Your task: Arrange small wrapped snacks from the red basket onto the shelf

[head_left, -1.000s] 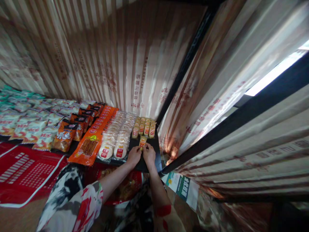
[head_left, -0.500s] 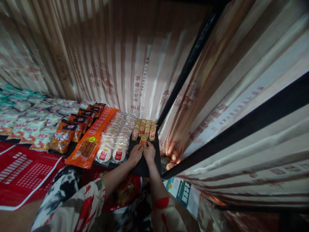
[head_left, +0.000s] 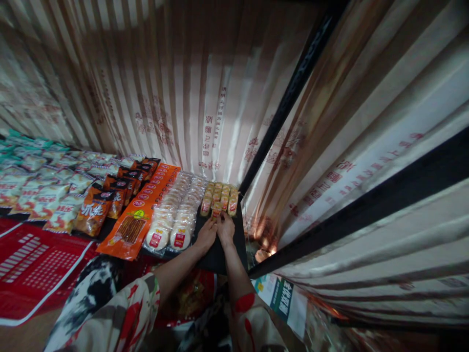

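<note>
A small yellow snack packet with a red label (head_left: 216,209) is pinched at its near end between my two hands. My left hand (head_left: 206,235) is closed on its left side, and my right hand (head_left: 224,229) grips the right. Just beyond it, similar yellow packets (head_left: 220,190) stand in short rows on the black shelf (head_left: 236,244). To the left lie two rows of round white cakes in clear wrap (head_left: 180,237), with red labels on the nearest ones.
Left of the cakes are orange snack packs (head_left: 129,229), black-and-orange bags (head_left: 94,208) and white bags (head_left: 64,210). A red basket (head_left: 40,264) sits at lower left. Pleated printed curtains (head_left: 183,98) hang behind, crossed by a dark post (head_left: 271,129). A dark bar (head_left: 359,200) slants at right.
The held packet has moved slightly away from me, closer to the rows of yellow packets. Both hands stay together at it, and the view has shifted a little.
</note>
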`<state>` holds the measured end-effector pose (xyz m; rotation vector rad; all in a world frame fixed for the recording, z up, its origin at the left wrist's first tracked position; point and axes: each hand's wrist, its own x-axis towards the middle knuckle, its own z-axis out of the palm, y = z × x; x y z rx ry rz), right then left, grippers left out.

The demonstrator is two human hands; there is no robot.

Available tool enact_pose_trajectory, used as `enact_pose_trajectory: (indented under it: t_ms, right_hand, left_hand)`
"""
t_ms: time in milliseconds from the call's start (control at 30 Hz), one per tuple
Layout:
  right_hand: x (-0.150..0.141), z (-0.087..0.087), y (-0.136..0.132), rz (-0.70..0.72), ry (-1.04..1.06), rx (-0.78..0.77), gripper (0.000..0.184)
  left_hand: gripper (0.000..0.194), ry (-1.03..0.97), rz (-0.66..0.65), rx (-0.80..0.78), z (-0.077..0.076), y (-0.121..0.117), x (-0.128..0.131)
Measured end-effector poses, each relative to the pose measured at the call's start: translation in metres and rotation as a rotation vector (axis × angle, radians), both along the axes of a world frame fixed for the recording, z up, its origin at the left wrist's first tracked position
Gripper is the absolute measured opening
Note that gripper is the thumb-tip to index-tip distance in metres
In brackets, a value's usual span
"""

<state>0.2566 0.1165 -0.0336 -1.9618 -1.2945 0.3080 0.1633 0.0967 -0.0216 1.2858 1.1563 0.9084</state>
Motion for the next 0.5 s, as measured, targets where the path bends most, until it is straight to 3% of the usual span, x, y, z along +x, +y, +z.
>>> enact_pose_trajectory:
  t_ms: [233, 333, 500]
  right_hand:
    - [-0.0023, 0.0015, 0.0068, 0.004, 0.007, 0.006, 0.034]
    - [-0.0029, 0.0025, 0.0073, -0.011, 0.025, 0.003, 0.034]
    - [-0.0031, -0.0055, 0.0040, -0.001, 0.081, 0.128, 0.039]
  left_hand:
    - [0.035, -0.060, -0.004, -0.113, -0.0062, 0.0100, 0.0017]
    - [0.035, -0.065, -0.005, -0.105, -0.0058, 0.0115, 0.0011]
    - [0.036, -0.044, 0.006, -0.062, -0.0044, 0.0096, 0.0014]
